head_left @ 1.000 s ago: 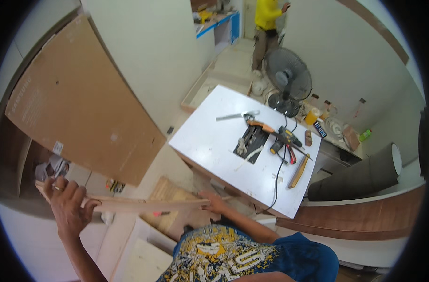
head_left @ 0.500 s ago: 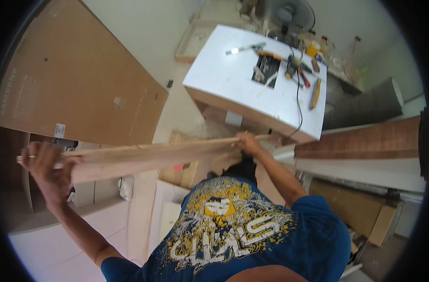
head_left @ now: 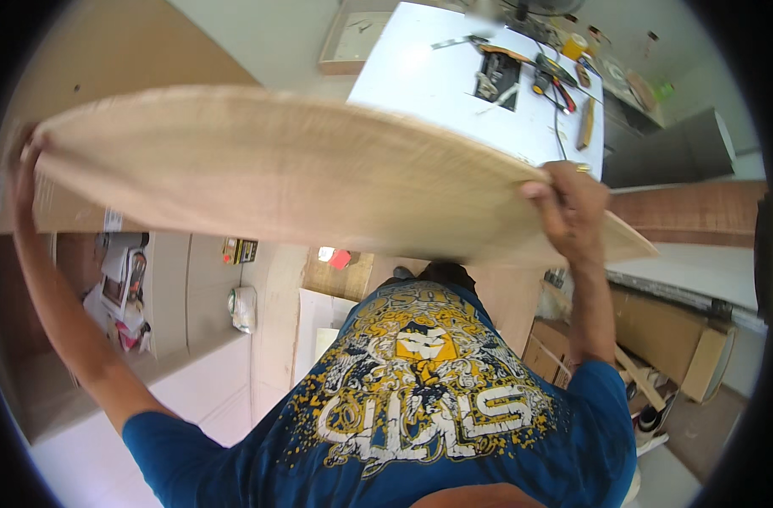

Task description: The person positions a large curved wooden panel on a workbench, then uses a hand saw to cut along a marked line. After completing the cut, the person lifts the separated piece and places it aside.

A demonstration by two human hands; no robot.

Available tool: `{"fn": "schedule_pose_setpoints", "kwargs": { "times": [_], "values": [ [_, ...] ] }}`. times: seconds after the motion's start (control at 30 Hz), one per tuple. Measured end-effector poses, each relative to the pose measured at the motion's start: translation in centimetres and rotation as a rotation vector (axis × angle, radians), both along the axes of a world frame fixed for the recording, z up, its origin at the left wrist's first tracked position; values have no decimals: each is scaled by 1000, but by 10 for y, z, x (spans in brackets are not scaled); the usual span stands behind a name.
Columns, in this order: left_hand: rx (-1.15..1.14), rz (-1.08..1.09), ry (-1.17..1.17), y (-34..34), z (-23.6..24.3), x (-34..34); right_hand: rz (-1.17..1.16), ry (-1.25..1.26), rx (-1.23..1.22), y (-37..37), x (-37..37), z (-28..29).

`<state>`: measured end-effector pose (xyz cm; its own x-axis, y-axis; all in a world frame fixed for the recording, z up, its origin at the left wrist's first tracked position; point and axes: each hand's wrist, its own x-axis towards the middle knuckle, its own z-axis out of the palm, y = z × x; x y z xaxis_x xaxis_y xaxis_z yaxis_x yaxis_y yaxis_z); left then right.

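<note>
A long, light plywood board (head_left: 301, 178) stretches sideways across the view in front of my body. My left hand (head_left: 29, 157) grips its far left end, blurred and partly hidden by the board. My right hand (head_left: 571, 212) holds its upper edge toward the right, thumb and fingers wrapped over it. Beyond the board stands a white-topped unit (head_left: 403, 59) carrying a corded drill (head_left: 551, 76), a metal tool (head_left: 454, 42), a long yellowish tool (head_left: 586, 123) and other hand tools around a dark opening (head_left: 496, 80).
A tall cardboard panel (head_left: 107, 59) leans at the left above a cluttered shelf (head_left: 124, 288). A grey roll (head_left: 674, 157) and a wooden ledge (head_left: 691, 207) are at right, over cardboard (head_left: 657, 330) and offcuts. A shallow tray (head_left: 357, 38) lies at the back.
Both my hands have raised the board, which now shows its broad face and hides part of the white-topped unit. My right hand has moved up and right. The view has tilted downward.
</note>
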<state>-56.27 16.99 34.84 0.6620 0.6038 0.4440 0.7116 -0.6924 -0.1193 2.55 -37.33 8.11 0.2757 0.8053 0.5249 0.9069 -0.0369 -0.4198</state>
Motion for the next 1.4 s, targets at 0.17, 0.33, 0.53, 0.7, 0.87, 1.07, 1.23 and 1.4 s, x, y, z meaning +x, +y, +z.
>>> {"fn": "schedule_pose_setpoints", "kwargs": {
  "times": [0.17,0.33,0.53,0.7,0.87,1.07,1.23,1.4],
  "values": [
    [-195,-86,-372,-8,-40,94,-45,54,-28,26,26,71],
    [-285,44,-367,24,-119,209,-363,-168,-213,52,100,111],
    [-375,167,-156,86,-171,293,-271,-385,-139,100,199,79],
    [-261,46,85,163,-214,365,-228,-238,-416,139,254,72],
    [-393,1,65,182,-224,419,-256,-221,-499,158,294,51],
    [-426,57,46,225,-253,449,-259,-218,-513,186,331,26],
    [-420,-174,88,266,-268,479,-284,-171,-585,221,348,7],
    [-679,-114,67,289,-297,556,-213,-78,-573,260,417,-30]
  ]
}}
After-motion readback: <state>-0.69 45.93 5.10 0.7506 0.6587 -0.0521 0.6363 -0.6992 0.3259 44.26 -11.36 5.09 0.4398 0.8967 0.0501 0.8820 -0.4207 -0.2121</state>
